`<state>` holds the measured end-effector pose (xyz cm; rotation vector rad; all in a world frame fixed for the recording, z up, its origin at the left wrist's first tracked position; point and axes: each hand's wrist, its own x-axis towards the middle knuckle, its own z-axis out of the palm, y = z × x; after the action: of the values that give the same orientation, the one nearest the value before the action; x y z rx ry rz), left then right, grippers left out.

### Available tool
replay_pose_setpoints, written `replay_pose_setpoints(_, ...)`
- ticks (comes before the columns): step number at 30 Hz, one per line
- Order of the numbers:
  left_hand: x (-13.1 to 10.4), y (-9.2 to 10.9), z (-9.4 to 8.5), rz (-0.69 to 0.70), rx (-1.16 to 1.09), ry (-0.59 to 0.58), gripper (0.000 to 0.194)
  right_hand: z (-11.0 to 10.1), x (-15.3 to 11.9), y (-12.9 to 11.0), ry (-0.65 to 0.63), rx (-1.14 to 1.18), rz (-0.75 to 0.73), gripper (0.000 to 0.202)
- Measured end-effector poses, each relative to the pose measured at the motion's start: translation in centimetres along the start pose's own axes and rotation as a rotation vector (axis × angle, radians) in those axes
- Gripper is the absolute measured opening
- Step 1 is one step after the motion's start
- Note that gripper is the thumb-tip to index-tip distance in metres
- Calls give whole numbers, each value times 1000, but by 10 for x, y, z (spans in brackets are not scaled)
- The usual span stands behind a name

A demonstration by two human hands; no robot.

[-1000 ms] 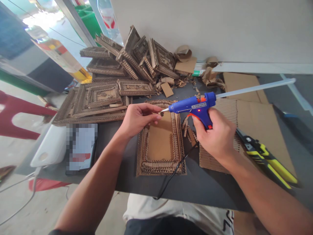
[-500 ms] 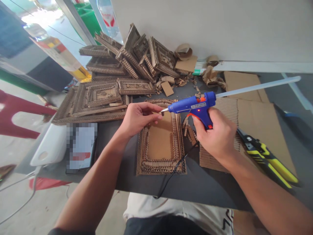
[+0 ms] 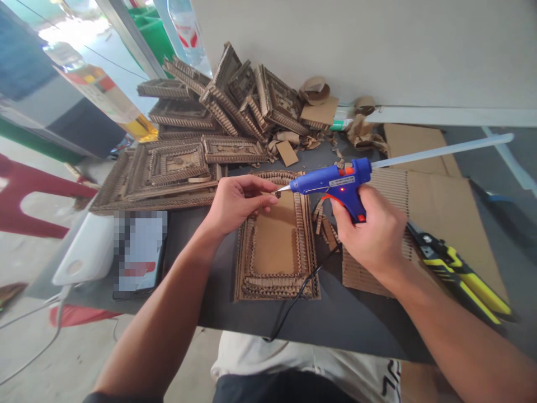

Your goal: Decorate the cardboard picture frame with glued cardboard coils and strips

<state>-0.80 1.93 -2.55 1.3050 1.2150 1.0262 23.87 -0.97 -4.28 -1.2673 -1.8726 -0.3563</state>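
My right hand (image 3: 373, 229) is wrapped round the handle of a blue hot glue gun (image 3: 327, 180), whose small red light is lit. A long translucent glue stick (image 3: 444, 151) sticks out of its back end. Over the far part of a cardboard frame (image 3: 277, 285), my left hand (image 3: 241, 204) pinches a small dark piece of cardboard (image 3: 277, 194) between thumb and fingers. The gun's metal nozzle is at that piece; whether they touch I cannot tell. The frame lies flat, with corrugated strips along its edges and a smooth brown middle.
Finished-looking corrugated frames (image 3: 176, 159) are stacked at the left and back. A phone (image 3: 140, 252) and a white power strip (image 3: 84, 252) lie at left. Yellow-black snips (image 3: 461, 274) rest on cardboard sheets (image 3: 453, 218) at right. The gun's black cord (image 3: 293, 302) crosses the frame's corner.
Almost nothing differs. The glue gun has shifted very slightly to the right, its nozzle still by the small piece in my left hand.
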Motion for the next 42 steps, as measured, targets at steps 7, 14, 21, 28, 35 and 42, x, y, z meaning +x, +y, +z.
replay_pose_setpoints(7, 1, -2, -1, 19, -22, 21, 28, 0, -1, 0, -20, 14, 33, 11)
replay_pose_setpoints(14, 2, -4, -2, 28, -26, 44, 28, -1, 0, 0, -30, -24, 47, 8)
replay_pose_setpoints(21, 3, -5, -2, 31, -37, 49, 27, -1, 0, -1, -18, 1, 33, 8)
replay_pose_setpoints(28, 3, -4, -1, 20, -21, 33, 26, 1, 0, -2, -2, 8, 59, 18)
replay_pose_setpoints(35, 4, -6, -1, 1, 26, -2, 25, 0, 0, -3, -8, 40, 110, 31)
replay_pose_setpoints(42, 3, -5, 0, -1, 16, -17, 26, 1, 0, -1, -40, 46, 106, 25)
